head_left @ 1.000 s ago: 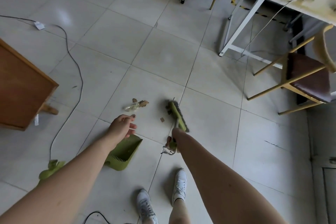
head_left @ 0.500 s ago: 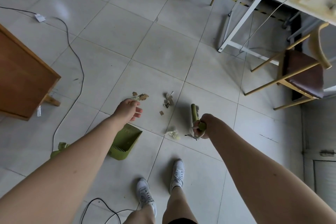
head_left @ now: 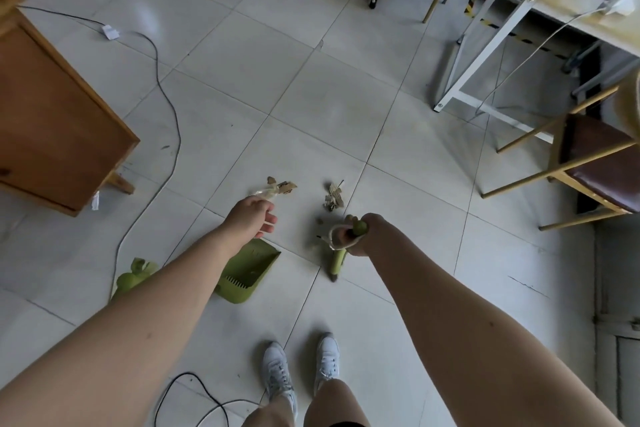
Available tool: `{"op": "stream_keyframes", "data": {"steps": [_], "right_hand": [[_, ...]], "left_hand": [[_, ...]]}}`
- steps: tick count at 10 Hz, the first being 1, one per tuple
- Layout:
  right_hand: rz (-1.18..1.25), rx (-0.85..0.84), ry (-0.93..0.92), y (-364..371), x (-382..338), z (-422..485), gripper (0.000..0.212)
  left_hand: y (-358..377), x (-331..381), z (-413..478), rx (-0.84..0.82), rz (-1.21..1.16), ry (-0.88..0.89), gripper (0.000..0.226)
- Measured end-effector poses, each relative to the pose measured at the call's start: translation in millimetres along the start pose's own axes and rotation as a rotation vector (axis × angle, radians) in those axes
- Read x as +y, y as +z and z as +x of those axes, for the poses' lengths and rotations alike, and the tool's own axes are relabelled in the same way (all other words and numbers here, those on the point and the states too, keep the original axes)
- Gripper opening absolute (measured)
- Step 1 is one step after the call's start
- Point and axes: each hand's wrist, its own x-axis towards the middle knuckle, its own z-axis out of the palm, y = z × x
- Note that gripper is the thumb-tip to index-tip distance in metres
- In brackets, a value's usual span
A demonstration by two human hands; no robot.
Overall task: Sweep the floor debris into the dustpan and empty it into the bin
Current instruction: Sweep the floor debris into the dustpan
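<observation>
- We grip the brush handle in our right hand, fingers wrapped tight.
- Our left hand hovers over the dustpan, fingers loosely curled, holding nothing.
- Debris lies on the floor just beyond both hands.

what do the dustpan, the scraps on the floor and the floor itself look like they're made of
Dustpan: seems moulded plastic, matte olive green, with ribs along its back wall.
Scraps: mostly torn cardboard by the tan colour and ragged edges; one pale crinkly piece may be plastic film.
Floor: glazed tile, pale and glossy, with grout lines and soft reflections.
</observation>
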Motion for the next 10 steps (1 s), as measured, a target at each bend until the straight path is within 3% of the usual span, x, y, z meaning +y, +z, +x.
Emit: {"op": "stream_keyframes", "data": {"steps": [1, 3, 6, 7, 9, 10], "right_hand": [[0.001, -0.023, -0.002, 22.1, -10.8, 4.7, 0.029], [0.013, -0.106, -0.008, 54.9, -30.2, 22.2, 0.023], [-0.145, 0.001, -0.049, 60.4, -77.4, 4.4, 0.020], [-0.227, -0.063, -0.108, 55.6, -96.8, -6.5, 0.025], [-0.641, 0.005, -0.203, 83.0, -96.2, 11.9, 0.024], [-1.005, -0.068, -0.404, 90.2, -92.7, 52.2, 0.043]], "left_hand": [[-2.2, 4.3, 6.3, 0.025, -0.030, 0.010, 0.023], [1.5, 33.1, 20.2, 0.062, -0.088, 0.053, 0.018], [15.0, 54.7, 32.8, 0.104, -0.141, -0.017, 0.016], [10.7, 66.7, 38.8, 0.143, -0.136, -0.025, 0.019], [1.3, 69.9, 48.0, 0.226, -0.201, -0.060, 0.024], [-6.8, 59.0, 49.1, 0.260, -0.237, -0.078, 0.023]]}}
